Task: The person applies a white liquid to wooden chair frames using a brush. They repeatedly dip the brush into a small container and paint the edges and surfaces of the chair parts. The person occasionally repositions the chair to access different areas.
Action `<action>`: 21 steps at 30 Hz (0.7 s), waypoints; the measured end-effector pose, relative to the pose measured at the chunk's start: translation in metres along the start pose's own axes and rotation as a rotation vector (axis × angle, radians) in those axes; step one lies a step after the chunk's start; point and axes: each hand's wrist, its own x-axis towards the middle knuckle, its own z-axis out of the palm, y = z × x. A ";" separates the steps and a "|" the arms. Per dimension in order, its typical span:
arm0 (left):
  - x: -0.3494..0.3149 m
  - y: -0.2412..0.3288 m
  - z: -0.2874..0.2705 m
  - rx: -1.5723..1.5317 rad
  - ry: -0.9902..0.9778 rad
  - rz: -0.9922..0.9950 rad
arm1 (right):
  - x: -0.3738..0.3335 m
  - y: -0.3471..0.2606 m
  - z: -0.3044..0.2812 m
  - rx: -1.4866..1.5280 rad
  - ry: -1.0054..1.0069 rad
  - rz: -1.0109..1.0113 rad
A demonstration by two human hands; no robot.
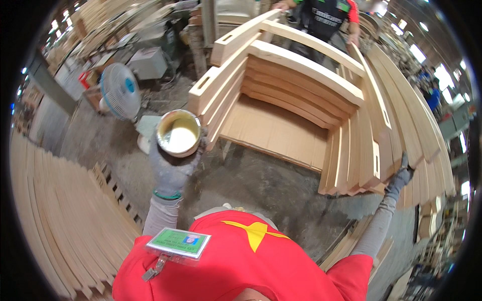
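Observation:
A round, open can (179, 133) with pale cream-yellow contents is held up by my left hand (173, 173), which wears a grey glove with a green cuff edge. My gloved right hand (400, 178) is stretched out to the right, against the ends of the long boards (420, 145). One finger points up there, and the rest are partly hidden. Between my hands stands a stack of pale wooden frames (306, 67), with slotted side posts and curved cross rails, over a flat brown panel (276, 131). The can is beside the stack's left post end.
Across the stack, a person (324, 22) in a dark top has hands on the uppermost frame. A fan (120, 91) and a white box (148, 63) stand at the far left. Piled boards (60, 210) lie near left beside a slatted wooden piece (116, 193).

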 end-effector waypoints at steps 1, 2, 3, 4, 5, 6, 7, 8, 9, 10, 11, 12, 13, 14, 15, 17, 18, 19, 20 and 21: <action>0.007 -0.002 0.002 0.312 0.009 0.130 | -0.001 -0.004 -0.001 -0.032 -0.028 0.026; 0.011 0.000 0.002 0.466 -0.021 0.181 | -0.002 -0.009 -0.005 -0.070 -0.054 0.055; 0.016 0.002 0.002 0.619 -0.043 0.240 | -0.002 -0.017 -0.008 -0.285 -0.052 0.135; 0.020 0.006 -0.006 0.537 -0.072 0.205 | -0.008 -0.025 -0.010 -0.491 -0.053 0.226; 0.024 0.011 -0.013 0.455 -0.098 0.167 | -0.020 -0.032 -0.014 -0.439 -0.035 0.100; 0.030 0.009 -0.021 0.436 -0.119 0.158 | -0.035 -0.039 -0.017 -0.393 -0.019 -0.028; 0.035 0.008 -0.028 0.425 -0.140 0.149 | -0.059 -0.049 -0.018 -0.304 0.066 -0.123; 0.036 0.009 -0.034 0.568 -0.155 0.199 | -0.089 -0.060 -0.011 -0.206 0.131 -0.220; 0.034 0.010 -0.025 0.383 -0.061 0.136 | -0.120 -0.081 0.001 -0.270 0.091 -0.248; 0.038 0.009 -0.040 0.881 -0.124 0.352 | -0.147 -0.105 0.007 -0.332 0.053 -0.277; 0.040 0.012 -0.050 0.706 -0.088 0.248 | -0.173 -0.113 -0.001 -0.391 -0.082 -0.275; 0.044 0.011 -0.059 0.635 -0.097 0.199 | -0.193 -0.114 -0.009 -0.447 -0.213 -0.263; 0.048 0.011 -0.069 0.563 -0.101 0.148 | -0.204 -0.117 -0.007 -0.562 -0.288 -0.350; 0.051 0.009 -0.081 0.589 -0.143 0.157 | -0.212 -0.117 -0.004 -0.672 -0.370 -0.434; 0.054 0.007 -0.081 0.615 -0.144 0.183 | -0.217 -0.114 -0.001 -0.714 -0.370 -0.437; 0.058 0.006 -0.072 0.675 -0.104 0.255 | -0.221 -0.104 0.004 -0.785 -0.377 -0.444; 0.057 0.006 -0.067 0.656 -0.076 0.267 | -0.220 -0.103 0.009 -0.802 -0.374 -0.442; 0.056 0.005 -0.062 0.638 -0.049 0.277 | -0.218 -0.103 0.013 -0.818 -0.371 -0.441; 0.053 0.002 -0.059 0.569 -0.045 0.240 | -0.217 -0.102 0.016 -0.834 -0.369 -0.439; 0.049 0.001 -0.057 0.499 -0.040 0.203 | -0.218 -0.102 0.015 -0.845 -0.378 -0.427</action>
